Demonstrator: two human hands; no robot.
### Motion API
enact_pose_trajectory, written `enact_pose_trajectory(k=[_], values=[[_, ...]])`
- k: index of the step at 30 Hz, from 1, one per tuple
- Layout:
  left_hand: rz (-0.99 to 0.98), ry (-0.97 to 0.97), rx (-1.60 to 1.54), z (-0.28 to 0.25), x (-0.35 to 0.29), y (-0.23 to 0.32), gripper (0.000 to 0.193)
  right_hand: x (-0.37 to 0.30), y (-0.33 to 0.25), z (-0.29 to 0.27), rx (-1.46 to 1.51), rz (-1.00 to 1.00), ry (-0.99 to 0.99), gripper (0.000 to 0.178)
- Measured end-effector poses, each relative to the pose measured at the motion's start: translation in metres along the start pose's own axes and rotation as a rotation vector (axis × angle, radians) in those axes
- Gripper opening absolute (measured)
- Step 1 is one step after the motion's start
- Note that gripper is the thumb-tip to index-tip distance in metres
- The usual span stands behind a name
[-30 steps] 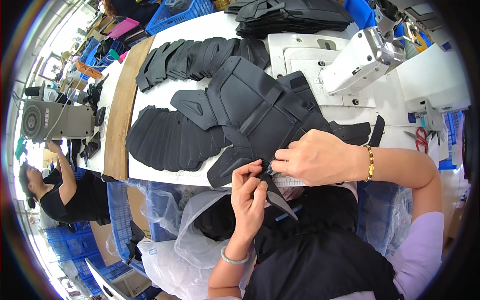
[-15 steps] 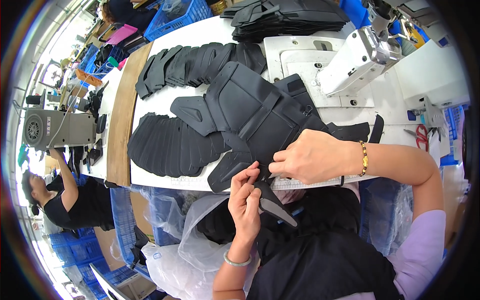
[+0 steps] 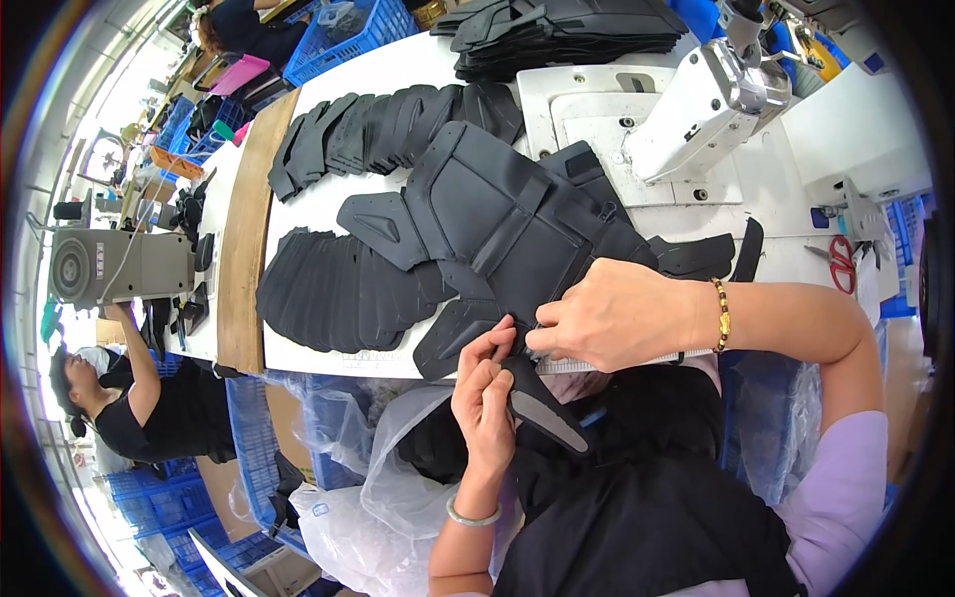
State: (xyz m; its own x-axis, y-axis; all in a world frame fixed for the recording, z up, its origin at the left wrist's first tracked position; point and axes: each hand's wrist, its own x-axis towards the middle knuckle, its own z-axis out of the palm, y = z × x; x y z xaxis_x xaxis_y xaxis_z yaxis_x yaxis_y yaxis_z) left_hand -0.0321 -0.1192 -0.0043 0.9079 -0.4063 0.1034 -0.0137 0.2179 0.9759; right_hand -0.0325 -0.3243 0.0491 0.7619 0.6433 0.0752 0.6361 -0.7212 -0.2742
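Note:
A large black padded panel point(image 3: 487, 214) with sewn flaps lies on the white table, its near end at the front edge. My left hand point(image 3: 486, 393) is closed on a black flap with a grey strip point(image 3: 547, 416) that hangs past the edge. Just right of it, my right hand point(image 3: 622, 316) is closed with its fingertips pinched against the panel's near end. Whatever those fingertips hold is hidden beneath the hand. Left of the panel are a fanned stack of black pieces point(image 3: 343, 294) and, farther back, a second row of black pieces point(image 3: 388, 129).
A white sewing machine point(image 3: 686, 119) stands at the back right, with red-handled scissors point(image 3: 842, 265) nearer. More black panels point(image 3: 567, 35) are piled at the far edge. Blue crates point(image 3: 254, 448) and clear plastic bags point(image 3: 348, 527) sit below the table. A co-worker point(image 3: 149, 403) works at the left.
My right hand has shifted slightly left, closer to my left hand. The left hand keeps its hold on the flap, and the panel stays nearly in place.

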Motion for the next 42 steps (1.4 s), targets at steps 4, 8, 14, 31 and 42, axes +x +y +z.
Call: enact_pose_trajectory(k=[4, 8, 14, 31, 42], values=[[0.001, -0.017, -0.004, -0.002, 0.000, 0.000, 0.018, 0.000, 0.001, -0.003, 0.035, 0.012, -0.007, 0.015], [-0.003, -0.007, -0.024, -0.003, -0.001, -0.002, 0.019, 0.000, 0.003, -0.004, 0.065, 0.001, -0.017, 0.016], [-0.014, 0.006, 0.006, 0.001, 0.001, 0.001, 0.018, 0.000, -0.002, -0.002, 0.063, 0.009, -0.006, 0.015], [-0.239, 0.182, -0.349, 0.001, 0.005, 0.008, 0.020, -0.005, -0.007, 0.001, 0.113, 0.082, 0.020, 0.016], [-0.273, 0.153, -0.378, -0.004, 0.008, 0.008, 0.020, 0.003, -0.018, 0.000, 0.074, 0.068, -0.023, 0.011]])
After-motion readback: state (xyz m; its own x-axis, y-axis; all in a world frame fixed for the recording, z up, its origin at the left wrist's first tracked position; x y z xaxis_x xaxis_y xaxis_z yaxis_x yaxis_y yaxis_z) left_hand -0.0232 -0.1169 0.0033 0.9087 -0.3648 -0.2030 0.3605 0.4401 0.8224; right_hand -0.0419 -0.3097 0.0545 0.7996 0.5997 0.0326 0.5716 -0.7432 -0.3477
